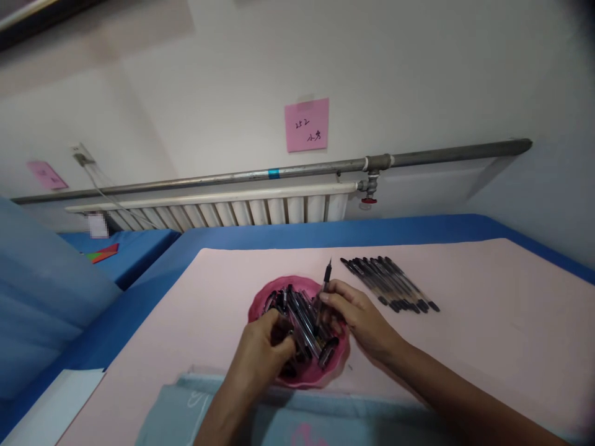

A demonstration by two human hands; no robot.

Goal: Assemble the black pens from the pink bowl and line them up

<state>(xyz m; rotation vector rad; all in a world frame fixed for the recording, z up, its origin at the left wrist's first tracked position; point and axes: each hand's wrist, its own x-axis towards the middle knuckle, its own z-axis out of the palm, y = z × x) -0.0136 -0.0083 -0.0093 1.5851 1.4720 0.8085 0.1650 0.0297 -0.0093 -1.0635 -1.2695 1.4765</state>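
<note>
A pink scalloped basket [346, 362] in front of me holds a jumble of black pens and caps [304, 319]. My right hand [360, 313] is closed on a pen [327, 275] over the basket's right side; its bare tip points up, with no cap on it. Over the left part of the basket, my left hand [264, 350] has its fingers curled in among the contents, and what they pinch is hidden. To the right of the basket, several capped pens [388, 285] lie side by side in a slanted row.
A pale pink sheet [488, 322] covers the blue table [260, 235]. Folded grey-blue cloth [353, 415] lies at the near edge. Behind the table are a white radiator [260, 210] and a metal pipe [209, 181]. A white paper [60, 406] lies at the left.
</note>
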